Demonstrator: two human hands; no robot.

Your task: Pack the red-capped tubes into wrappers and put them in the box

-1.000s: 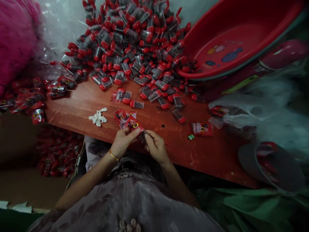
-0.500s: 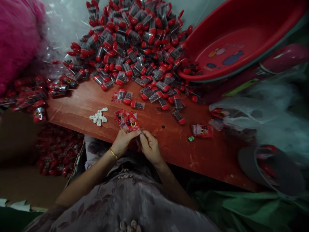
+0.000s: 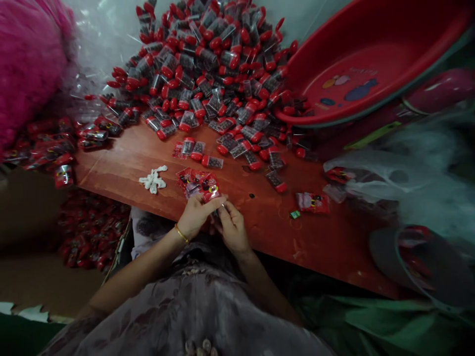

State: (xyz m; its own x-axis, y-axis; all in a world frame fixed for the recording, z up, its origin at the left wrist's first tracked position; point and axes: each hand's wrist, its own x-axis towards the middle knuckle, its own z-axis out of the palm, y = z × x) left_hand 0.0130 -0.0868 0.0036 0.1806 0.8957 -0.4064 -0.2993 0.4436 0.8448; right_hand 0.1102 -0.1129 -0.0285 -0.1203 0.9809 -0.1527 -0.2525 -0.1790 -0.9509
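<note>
Red tabletop [image 3: 267,227], packet [image 3: 211,189] seemingly part-hidden by fingers [image 3: 233,214]

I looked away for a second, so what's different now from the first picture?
The right hand has moved in closer to the left hand. I can't see anything picked up or let go; both hands still hold the red packet. The heap of red-capped tubes, red basin and white crumpled thing stayed put.
</note>
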